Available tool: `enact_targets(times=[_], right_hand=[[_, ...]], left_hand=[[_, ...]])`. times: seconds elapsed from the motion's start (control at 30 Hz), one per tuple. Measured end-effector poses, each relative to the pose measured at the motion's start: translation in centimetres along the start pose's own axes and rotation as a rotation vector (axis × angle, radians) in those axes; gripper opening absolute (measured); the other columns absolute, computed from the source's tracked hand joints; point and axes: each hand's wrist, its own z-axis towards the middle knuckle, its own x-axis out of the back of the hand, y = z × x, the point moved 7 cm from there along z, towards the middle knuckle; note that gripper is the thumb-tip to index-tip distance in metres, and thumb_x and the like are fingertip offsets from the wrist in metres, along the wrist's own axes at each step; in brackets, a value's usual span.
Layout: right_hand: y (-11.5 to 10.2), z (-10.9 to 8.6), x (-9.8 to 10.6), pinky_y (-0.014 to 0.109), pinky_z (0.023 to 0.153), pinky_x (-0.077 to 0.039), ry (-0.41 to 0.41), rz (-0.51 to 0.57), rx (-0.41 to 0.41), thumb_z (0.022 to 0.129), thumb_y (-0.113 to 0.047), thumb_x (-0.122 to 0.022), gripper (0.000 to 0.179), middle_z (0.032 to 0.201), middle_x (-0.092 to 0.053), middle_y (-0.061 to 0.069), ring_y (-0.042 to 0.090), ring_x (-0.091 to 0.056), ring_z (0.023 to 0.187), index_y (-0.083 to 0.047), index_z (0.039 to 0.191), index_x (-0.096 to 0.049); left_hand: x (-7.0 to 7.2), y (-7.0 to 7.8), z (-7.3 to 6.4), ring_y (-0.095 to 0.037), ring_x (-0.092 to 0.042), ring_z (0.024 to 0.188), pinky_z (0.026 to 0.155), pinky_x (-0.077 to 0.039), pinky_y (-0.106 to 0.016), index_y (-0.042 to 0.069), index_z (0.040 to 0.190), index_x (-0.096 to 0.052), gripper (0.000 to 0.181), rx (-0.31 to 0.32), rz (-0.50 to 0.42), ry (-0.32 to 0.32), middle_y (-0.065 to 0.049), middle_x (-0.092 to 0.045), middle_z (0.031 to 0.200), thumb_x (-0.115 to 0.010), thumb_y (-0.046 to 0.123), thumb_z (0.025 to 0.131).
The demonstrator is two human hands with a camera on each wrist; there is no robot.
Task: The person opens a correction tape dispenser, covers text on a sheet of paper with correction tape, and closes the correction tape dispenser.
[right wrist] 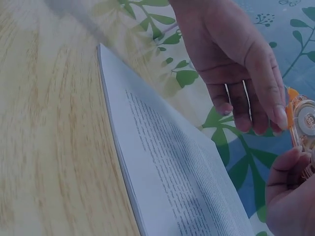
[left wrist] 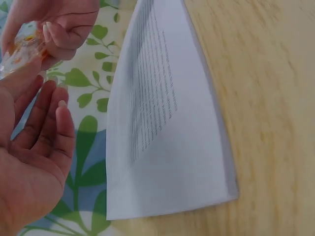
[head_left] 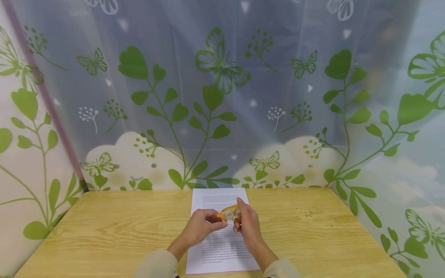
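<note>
An orange, see-through correction tape (head_left: 230,213) is held in the air above a stack of printed paper (head_left: 219,251). My right hand (head_left: 249,226) grips its body, the thumb lying along the upper side and the other fingers curled beneath. At the narrow orange end, my left hand (head_left: 201,227) pinches the tip between thumb and index finger. In the right wrist view, the round reels of the correction tape (right wrist: 306,120) show through the clear casing, and the left hand's other fingers (right wrist: 241,110) hang loosely. The left wrist view catches only part of the tape, behind the left thumb.
The paper stack lies lengthwise on a wooden table (head_left: 132,224), its far end near the back edge. A printed curtain (head_left: 222,127) with leaves, butterflies and clouds hangs behind the table and along both sides.
</note>
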Motion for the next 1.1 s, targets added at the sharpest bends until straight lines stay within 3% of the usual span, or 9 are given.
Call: enact_targets(times=[0.13,0.3,0.47,0.6,0.77,1.0,1.1], right_hand=[[0.1,0.3,1.0,0.021,0.046,-0.037,0.033,0.063,-0.002,0.09,-0.056,-0.057,0.048,0.057,-0.039,-0.001,0.008,-0.037,0.047,-0.008,0.087,-0.048],[0.6,0.6,2.5,0.02,0.047,-0.035,0.101,0.108,-0.027,0.085,-0.053,-0.065,0.047,0.059,-0.038,-0.003,0.008,-0.036,0.047,-0.009,0.085,-0.048],[1.2,0.6,3.4,0.019,0.046,-0.034,0.134,0.148,-0.062,0.087,-0.047,-0.067,0.042,0.06,-0.041,-0.004,0.006,-0.036,0.048,-0.01,0.088,-0.047],[1.4,0.7,4.1,0.018,0.047,-0.034,0.154,0.138,-0.066,0.088,-0.044,-0.067,0.044,0.066,-0.044,-0.004,0.005,-0.036,0.05,-0.007,0.099,-0.046],[1.7,0.9,4.4,0.018,0.049,-0.033,0.168,0.114,-0.065,0.086,-0.039,-0.07,0.047,0.075,-0.043,-0.003,0.005,-0.033,0.054,-0.006,0.105,-0.042],[2.3,0.9,4.6,0.016,0.048,-0.033,0.194,0.092,-0.073,0.09,-0.038,-0.066,0.041,0.075,-0.04,-0.003,0.004,-0.033,0.055,-0.007,0.103,-0.043],[2.5,1.0,4.6,0.015,0.046,-0.033,0.2,0.088,-0.084,0.093,-0.041,-0.06,0.039,0.07,-0.043,-0.003,0.003,-0.037,0.053,-0.007,0.1,-0.045]], left_hand=[[1.4,-0.7,0.2,-0.015,-0.062,0.078,0.066,-0.051,-0.028,0.003,0.099,-0.068,0.026,0.013,0.084,0.026,-0.007,-0.066,0.092,-0.077,0.02,0.082],[4.7,-2.7,0.3,-0.028,-0.06,0.095,0.082,-0.049,-0.042,0.003,0.12,-0.059,0.038,0.086,0.339,0.071,-0.016,-0.059,0.111,-0.072,0.014,0.085],[6.6,-4.4,0.2,-0.046,-0.043,0.12,0.097,-0.034,-0.061,0.003,0.134,-0.051,0.048,0.169,0.56,-0.011,-0.025,-0.046,0.135,-0.064,0.02,0.091],[6.0,-5.9,0.1,-0.051,-0.025,0.132,0.1,-0.02,-0.069,0.006,0.141,-0.044,0.054,0.173,0.642,-0.123,-0.026,-0.031,0.147,-0.057,0.031,0.095],[5.2,-6.8,0.0,-0.049,-0.019,0.136,0.104,-0.013,-0.066,0.005,0.142,-0.043,0.057,0.118,0.641,-0.153,-0.025,-0.029,0.149,-0.052,0.038,0.097],[4.7,-7.5,-1.0,-0.046,-0.007,0.14,0.105,0.0,-0.067,0.01,0.149,-0.033,0.063,0.206,0.67,-0.29,-0.021,-0.017,0.155,-0.042,0.047,0.099],[4.4,-8.6,-1.0,-0.047,-0.001,0.14,0.103,0.006,-0.068,0.014,0.151,-0.028,0.068,0.198,0.644,-0.319,-0.02,-0.011,0.156,-0.035,0.055,0.098]])
